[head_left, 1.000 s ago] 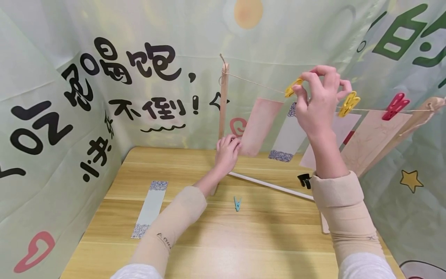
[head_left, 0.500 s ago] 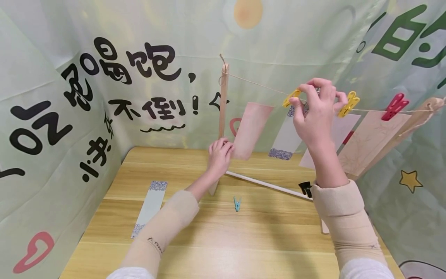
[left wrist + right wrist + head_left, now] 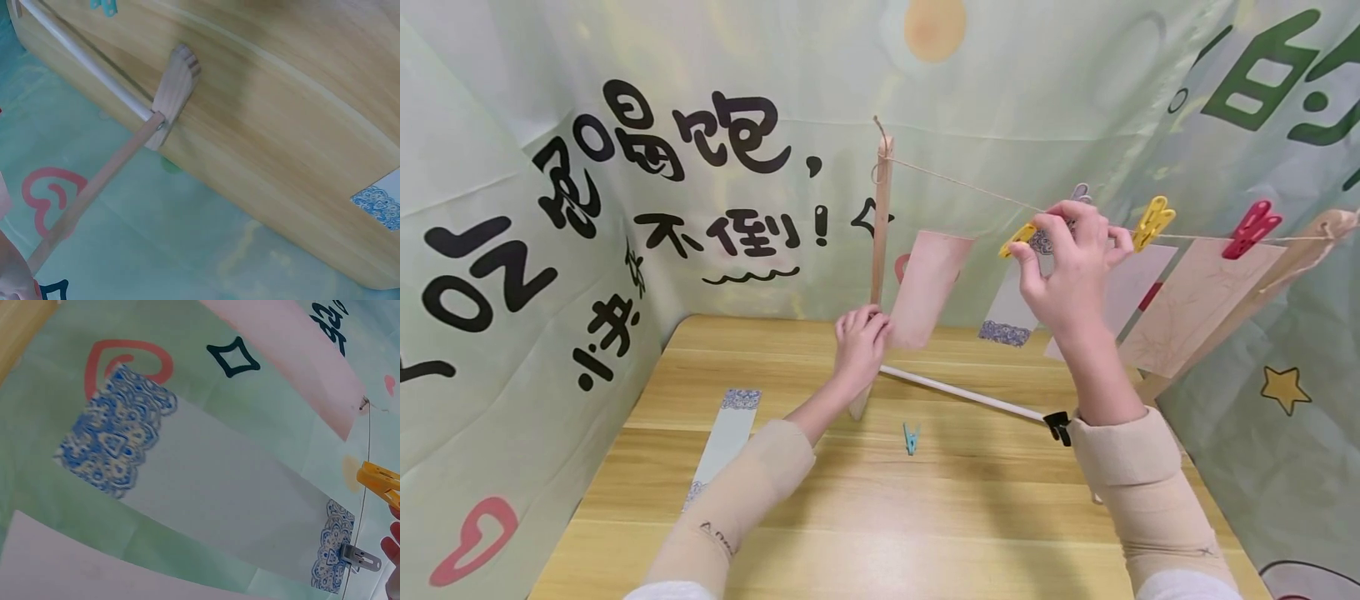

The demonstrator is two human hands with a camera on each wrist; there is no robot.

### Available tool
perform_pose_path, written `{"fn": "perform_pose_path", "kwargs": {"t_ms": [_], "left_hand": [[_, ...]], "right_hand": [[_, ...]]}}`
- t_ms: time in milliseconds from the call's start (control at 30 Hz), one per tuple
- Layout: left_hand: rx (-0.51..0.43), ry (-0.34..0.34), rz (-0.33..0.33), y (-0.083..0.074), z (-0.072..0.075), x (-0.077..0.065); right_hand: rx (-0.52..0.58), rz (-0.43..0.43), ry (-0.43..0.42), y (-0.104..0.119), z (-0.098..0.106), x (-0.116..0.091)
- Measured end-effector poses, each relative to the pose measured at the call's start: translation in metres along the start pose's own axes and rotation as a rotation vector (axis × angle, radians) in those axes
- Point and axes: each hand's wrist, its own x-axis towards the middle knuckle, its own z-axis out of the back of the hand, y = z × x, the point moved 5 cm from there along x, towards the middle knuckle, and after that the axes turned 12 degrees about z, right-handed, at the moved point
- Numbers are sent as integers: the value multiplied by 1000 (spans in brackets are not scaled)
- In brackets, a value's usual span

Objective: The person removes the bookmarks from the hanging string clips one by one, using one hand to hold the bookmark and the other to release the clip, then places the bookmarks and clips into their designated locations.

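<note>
My left hand (image 3: 861, 346) pinches the lower left edge of a pink paper strip (image 3: 931, 287), whose top edge hangs below the string (image 3: 958, 179). My right hand (image 3: 1071, 271) pinches a yellow clothespin (image 3: 1018, 240) between thumb and fingers, close to the string; in the right wrist view the yellow clothespin (image 3: 378, 481) has its nose at the string. Beside that hand, a white strip with blue patterned ends (image 3: 219, 481) hangs from the string by a grey clip (image 3: 360, 557). The pink strip (image 3: 294, 356) is seen beyond it.
A yellow clothespin (image 3: 1152, 223) and a red clothespin (image 3: 1252, 229) hold further strips on the right. On the table (image 3: 940, 533) lie a blue clothespin (image 3: 911, 439) and another patterned strip (image 3: 726, 433). The wooden post (image 3: 882, 225), white rod (image 3: 962, 392) and black clip (image 3: 1057, 427) stand nearby.
My left hand has moved left and slightly down with the pink strip. My right hand has come down with the yellow clothespin, and the grey clip now shows above it.
</note>
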Motion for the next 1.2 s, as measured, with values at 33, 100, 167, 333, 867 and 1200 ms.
{"fn": "perform_pose_path", "kwargs": {"t_ms": [33, 100, 167, 333, 867, 1200], "left_hand": [[2, -3, 0, 1, 1, -1], [3, -11, 2, 4, 2, -2], [9, -16, 7, 7, 4, -4], [18, -15, 12, 13, 7, -7], [0, -4, 44, 35, 13, -29], [-32, -3, 86, 51, 23, -44]], "right_hand": [[1, 3, 2, 1, 0, -2], [4, 9, 5, 2, -1, -5], [4, 10, 12, 3, -2, -9], [-2, 8, 51, 5, -6, -18], [40, -14, 119, 9, -19, -46], [43, -26, 130, 11, -29, -65]]}}
